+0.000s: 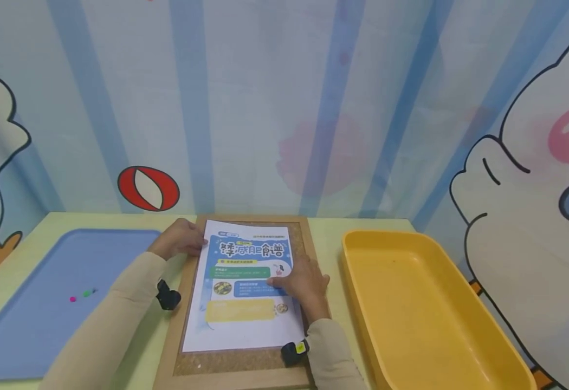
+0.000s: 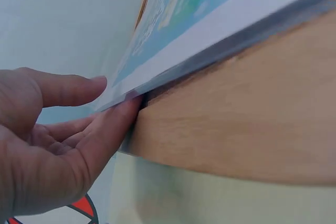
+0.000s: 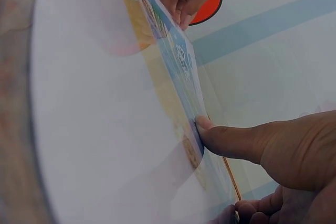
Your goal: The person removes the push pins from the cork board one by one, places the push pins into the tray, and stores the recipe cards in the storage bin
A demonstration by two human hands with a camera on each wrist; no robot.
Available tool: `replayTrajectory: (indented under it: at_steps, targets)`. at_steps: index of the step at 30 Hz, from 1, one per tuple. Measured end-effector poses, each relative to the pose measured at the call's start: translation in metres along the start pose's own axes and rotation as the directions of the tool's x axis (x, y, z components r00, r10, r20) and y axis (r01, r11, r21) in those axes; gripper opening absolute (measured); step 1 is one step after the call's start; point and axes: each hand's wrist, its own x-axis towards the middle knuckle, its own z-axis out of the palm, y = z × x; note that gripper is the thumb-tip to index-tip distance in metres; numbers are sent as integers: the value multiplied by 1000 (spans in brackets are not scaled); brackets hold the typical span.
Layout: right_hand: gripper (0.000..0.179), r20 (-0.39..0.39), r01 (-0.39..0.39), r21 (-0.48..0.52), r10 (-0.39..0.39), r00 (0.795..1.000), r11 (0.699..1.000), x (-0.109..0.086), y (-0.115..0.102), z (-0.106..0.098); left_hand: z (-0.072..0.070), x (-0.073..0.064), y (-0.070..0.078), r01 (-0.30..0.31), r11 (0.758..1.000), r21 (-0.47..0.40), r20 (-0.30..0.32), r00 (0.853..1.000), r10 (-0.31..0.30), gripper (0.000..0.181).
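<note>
A printed sheet (image 1: 243, 336) with blue, green and yellow panels and large Chinese lettering lies over a wood-framed cork board (image 1: 206, 364). At the sheet's upper left edge my left hand (image 1: 183, 238) holds its corner. The left wrist view shows fingers (image 2: 113, 129) under that edge and the thumb above it. My right hand (image 1: 306, 281) lies over the sheet's right side. Its thumb presses the printed face, and the other fingers reach the right edge by the frame. Those fingertips are partly hidden in the right wrist view.
On the left of the table lies a blue tray (image 1: 31, 330) holding a few small pink and green pieces (image 1: 86, 293). A deep yellow tray (image 1: 411, 303) stands to the right. Behind the pale table (image 1: 167, 330) hangs a striped cartoon curtain (image 1: 265, 108).
</note>
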Motion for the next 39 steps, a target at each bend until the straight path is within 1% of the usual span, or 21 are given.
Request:
replayTrajectory:
  at_steps: [1, 3, 5, 7, 11, 13, 17, 20, 22, 24, 27, 29, 33, 37, 39]
  targets:
    - [94, 1, -4, -2, 4, 1000, 1000, 0, 0, 0, 1, -3, -2, 9, 1000, -16, 4, 1000, -9, 38]
    - [100, 4, -3, -4, 3, 1000, 1000, 0, 1, 1, 4, -9, -7, 20, 999, -35, 9, 1000, -20, 34]
    - [99, 5, -4, -1, 4, 1000, 1000, -1, 1, 2, 7, -18, -13, 13, 999, -49, 12, 1000, -13, 31]
    - [103, -1, 1, 0, -1, 1000, 1000, -1, 0, 1, 10, -27, -19, -3, 998, -69, 15, 1000, 4, 30]
    - [116, -13, 22, 0, -22, 1000, 1000, -2, -2, -1, 12, -46, -31, -51, 992, -115, 46, 997, 57, 34]
    - [115, -19, 24, 2, -24, 1000, 1000, -3, -3, -2, 13, -53, -35, -69, 987, -146, 67, 995, 80, 36]
    - [117, -24, 31, 11, -31, 999, 999, -4, -4, -3, 14, -61, -41, -110, 973, -203, 105, 986, 133, 35]
    - [122, -17, 41, 14, -40, 999, 999, -4, -3, -3, 14, -63, -44, -132, 960, -245, 112, 980, 163, 34]
    - [121, -9, 48, 14, -48, 999, 999, -4, -2, -4, 15, -64, -47, -143, 951, -273, 114, 977, 180, 34]
    - [102, 9, 33, 23, -33, 999, 999, -3, -1, -5, 16, -65, -50, -155, 941, -303, 118, 973, 198, 35]
    - [59, 41, -5, 37, 3, 999, 999, -1, 0, -9, 18, -64, -55, -171, 924, -342, 141, 963, 231, 35]
    - [35, 55, -32, 47, 30, 998, 998, 0, 1, -11, 19, -64, -57, -170, 911, -376, 151, 959, 241, 33]
    - [24, 64, -52, 56, 48, 997, 997, 1, 0, -17, 18, -64, -59, -168, 885, -435, 169, 950, 263, 30]
    - [16, 65, -21, 131, 12, 998, 991, 7, 3, -19, 15, -64, -60, -163, 866, -474, 189, 941, 280, 27]
    - [22, 64, -3, 190, -10, 998, 982, 10, 6, -19, 13, -63, -61, -156, 854, -496, 201, 937, 287, 26]
